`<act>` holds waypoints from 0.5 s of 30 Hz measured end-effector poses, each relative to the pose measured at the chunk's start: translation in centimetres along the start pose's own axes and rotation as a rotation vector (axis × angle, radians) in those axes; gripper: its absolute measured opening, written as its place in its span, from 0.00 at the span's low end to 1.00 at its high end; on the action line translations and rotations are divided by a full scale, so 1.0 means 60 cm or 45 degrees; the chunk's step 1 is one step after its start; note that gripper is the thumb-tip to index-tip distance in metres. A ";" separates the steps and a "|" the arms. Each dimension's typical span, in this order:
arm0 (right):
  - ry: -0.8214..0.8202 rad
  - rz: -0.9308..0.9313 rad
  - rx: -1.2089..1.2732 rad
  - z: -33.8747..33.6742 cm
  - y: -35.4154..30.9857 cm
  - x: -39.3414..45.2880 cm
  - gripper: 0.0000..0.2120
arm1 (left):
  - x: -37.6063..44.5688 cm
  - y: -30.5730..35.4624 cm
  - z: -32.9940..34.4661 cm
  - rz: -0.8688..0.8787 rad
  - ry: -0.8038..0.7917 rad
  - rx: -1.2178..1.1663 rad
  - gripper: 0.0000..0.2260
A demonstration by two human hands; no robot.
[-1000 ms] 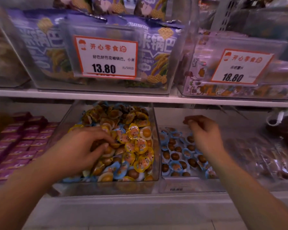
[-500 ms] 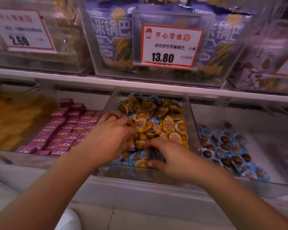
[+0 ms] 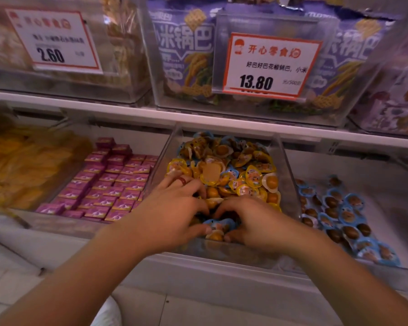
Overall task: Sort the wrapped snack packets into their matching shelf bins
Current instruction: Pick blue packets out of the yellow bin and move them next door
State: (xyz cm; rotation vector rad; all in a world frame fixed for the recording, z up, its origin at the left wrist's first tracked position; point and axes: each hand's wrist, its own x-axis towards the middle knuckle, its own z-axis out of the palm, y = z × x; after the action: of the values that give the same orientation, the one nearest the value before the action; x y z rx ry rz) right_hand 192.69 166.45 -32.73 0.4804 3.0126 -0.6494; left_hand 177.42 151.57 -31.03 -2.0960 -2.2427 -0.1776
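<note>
Hands (image 3: pixel 174 215) barely shifted; packets (image 3: pixel 222 225) seemingly beneath

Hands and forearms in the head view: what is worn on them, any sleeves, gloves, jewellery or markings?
Both forearms are bare as far as the frame shows, with no sleeves, gloves, watch or wristband in view. The left hand wears one red ring on a finger. The right hand shows no ring or other jewellery on the parts in view. No markings can be made out on either hand.
</note>
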 end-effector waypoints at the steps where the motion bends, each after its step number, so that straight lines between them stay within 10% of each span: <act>1: 0.032 0.032 0.012 0.001 0.002 -0.001 0.18 | 0.003 0.003 0.004 -0.038 -0.039 0.068 0.21; 7: 0.193 0.123 0.073 -0.002 0.001 -0.007 0.10 | 0.017 -0.001 0.011 -0.076 -0.076 -0.121 0.13; 15: 0.644 0.383 1.345 -0.036 -0.020 -0.012 0.04 | 0.026 0.007 0.007 -0.399 0.570 -0.845 0.09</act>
State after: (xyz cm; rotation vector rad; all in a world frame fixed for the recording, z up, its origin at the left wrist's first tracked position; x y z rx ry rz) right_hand 193.13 166.06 -30.24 1.2169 2.5687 -2.3416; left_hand 177.76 153.17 -31.24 -1.6332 -2.3865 -1.4179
